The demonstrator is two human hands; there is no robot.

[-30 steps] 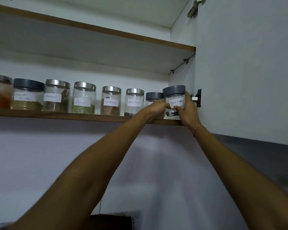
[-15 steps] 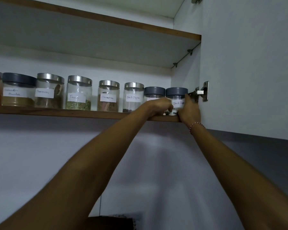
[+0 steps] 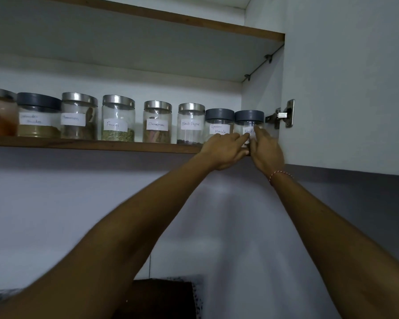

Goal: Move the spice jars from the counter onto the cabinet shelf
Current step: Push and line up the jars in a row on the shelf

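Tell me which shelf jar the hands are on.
The rightmost jar, dark grey lid, at the row's end beside the door hinge. Fingertips of the left hand and right hand touch its front; the Garam Masala jar beside it goes untouched.

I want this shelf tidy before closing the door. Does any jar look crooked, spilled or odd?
Nothing stands out: the jars stand upright in one row on the shelf. Both hands' fingertips touch the rightmost grey-lidded jar.

A dim white wall (image 3: 44,215) below, an open white cabinet door (image 3: 355,77) at right.
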